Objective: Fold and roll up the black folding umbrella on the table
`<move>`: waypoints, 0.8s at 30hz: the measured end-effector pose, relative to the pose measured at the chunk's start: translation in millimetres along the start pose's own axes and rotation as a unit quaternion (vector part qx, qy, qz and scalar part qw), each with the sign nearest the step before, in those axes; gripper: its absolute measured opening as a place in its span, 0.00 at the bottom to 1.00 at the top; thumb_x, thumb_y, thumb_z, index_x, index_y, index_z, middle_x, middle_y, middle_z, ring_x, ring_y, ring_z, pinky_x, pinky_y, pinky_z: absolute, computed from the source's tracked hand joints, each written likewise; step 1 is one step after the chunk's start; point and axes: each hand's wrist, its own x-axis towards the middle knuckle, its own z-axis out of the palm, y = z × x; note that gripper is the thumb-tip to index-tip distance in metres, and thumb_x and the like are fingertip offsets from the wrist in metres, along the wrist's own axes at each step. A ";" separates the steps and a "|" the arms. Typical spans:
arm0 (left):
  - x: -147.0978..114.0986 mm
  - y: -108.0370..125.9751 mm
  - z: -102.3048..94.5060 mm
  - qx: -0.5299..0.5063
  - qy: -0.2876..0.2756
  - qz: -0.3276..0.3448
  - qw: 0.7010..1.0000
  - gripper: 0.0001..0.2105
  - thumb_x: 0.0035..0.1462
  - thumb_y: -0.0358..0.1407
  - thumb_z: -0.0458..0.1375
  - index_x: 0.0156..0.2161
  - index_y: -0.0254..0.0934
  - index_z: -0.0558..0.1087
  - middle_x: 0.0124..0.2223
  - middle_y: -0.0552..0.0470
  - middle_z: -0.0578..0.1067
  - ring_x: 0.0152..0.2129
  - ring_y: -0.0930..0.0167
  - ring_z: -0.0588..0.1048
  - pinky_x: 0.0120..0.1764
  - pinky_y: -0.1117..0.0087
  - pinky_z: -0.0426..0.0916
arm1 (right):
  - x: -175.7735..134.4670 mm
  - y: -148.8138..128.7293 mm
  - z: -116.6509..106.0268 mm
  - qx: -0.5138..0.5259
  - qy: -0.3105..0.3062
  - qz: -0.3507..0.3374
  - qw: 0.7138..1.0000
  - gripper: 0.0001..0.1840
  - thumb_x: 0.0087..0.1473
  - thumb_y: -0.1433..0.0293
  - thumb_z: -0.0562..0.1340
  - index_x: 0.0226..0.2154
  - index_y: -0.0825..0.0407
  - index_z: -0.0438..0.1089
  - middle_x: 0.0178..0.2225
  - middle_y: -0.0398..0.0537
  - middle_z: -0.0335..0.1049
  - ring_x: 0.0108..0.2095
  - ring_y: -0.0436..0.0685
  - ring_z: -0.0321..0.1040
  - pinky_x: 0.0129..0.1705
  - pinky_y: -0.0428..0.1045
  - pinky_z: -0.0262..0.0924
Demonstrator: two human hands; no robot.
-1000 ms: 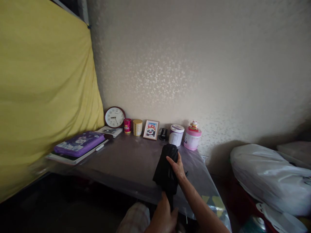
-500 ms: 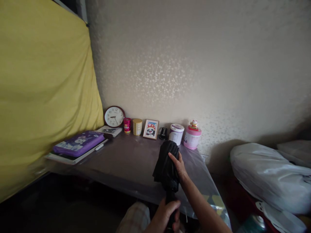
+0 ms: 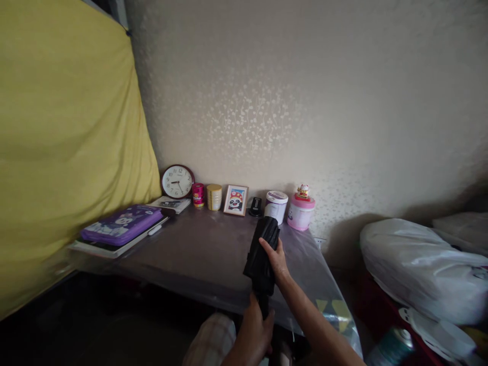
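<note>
A folded black umbrella [image 3: 262, 249] points away from me over the near part of the table, its canopy gathered in loose folds. My left hand [image 3: 253, 328] is closed round its handle at the lower end. Higher up, my right hand [image 3: 275, 256] wraps the right side of the canopy, with the thumb and fingers against the cloth. Part of the handle is hidden behind my left hand.
Along the wall on the table [image 3: 198, 254] stand a clock [image 3: 177, 181], a red can [image 3: 198, 195], a yellow tin [image 3: 214, 197], a panda picture frame [image 3: 236, 200] and two tubs. A purple case [image 3: 122, 223] lies left. White bags [image 3: 415, 264] sit right.
My left hand has shifted up the umbrella's handle and turned. My right hand still holds the canopy, which now looks narrower and more tightly gathered. The view has moved slightly.
</note>
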 end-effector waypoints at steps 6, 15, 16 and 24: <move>-4.9 9.7 -10.0 0.003 -0.040 0.045 0.998 0.22 0.48 0.42 0.58 0.47 0.38 0.60 0.25 0.60 0.69 0.09 0.76 0.64 0.17 0.73 0.56 | 1.5 -3.4 -4.0 0.081 -0.020 0.057 0.995 0.35 0.35 0.60 0.70 0.47 0.50 0.61 0.28 0.43 0.74 0.25 0.57 0.72 0.28 0.52 0.70; -12.8 16.9 -4.3 -0.081 -0.134 -0.006 0.988 0.11 0.48 0.45 0.53 0.26 0.39 0.61 0.13 0.63 0.59 0.07 0.79 0.56 0.14 0.74 0.57 | -3.1 -9.3 -5.1 0.128 -0.081 0.100 0.983 0.27 0.40 0.59 0.68 0.42 0.50 0.63 0.26 0.42 0.73 0.25 0.56 0.72 0.27 0.51 0.69; -11.8 16.0 -2.6 -0.073 -0.120 -0.006 0.990 0.10 0.47 0.43 0.54 0.25 0.40 0.60 0.12 0.63 0.59 0.06 0.78 0.56 0.13 0.75 0.56 | -3.9 -9.0 -4.5 0.116 -0.074 0.096 0.986 0.27 0.39 0.59 0.69 0.42 0.51 0.63 0.25 0.42 0.73 0.24 0.56 0.72 0.27 0.50 0.69; 0.6 -1.4 -0.9 0.049 -0.002 0.018 0.999 0.15 0.51 0.37 0.54 0.45 0.38 0.60 0.14 0.66 0.61 0.04 0.76 0.58 0.10 0.77 0.52 | -6.0 -3.5 0.5 0.061 -0.035 0.041 0.997 0.30 0.34 0.58 0.71 0.40 0.51 0.63 0.24 0.41 0.71 0.21 0.54 0.70 0.24 0.49 0.67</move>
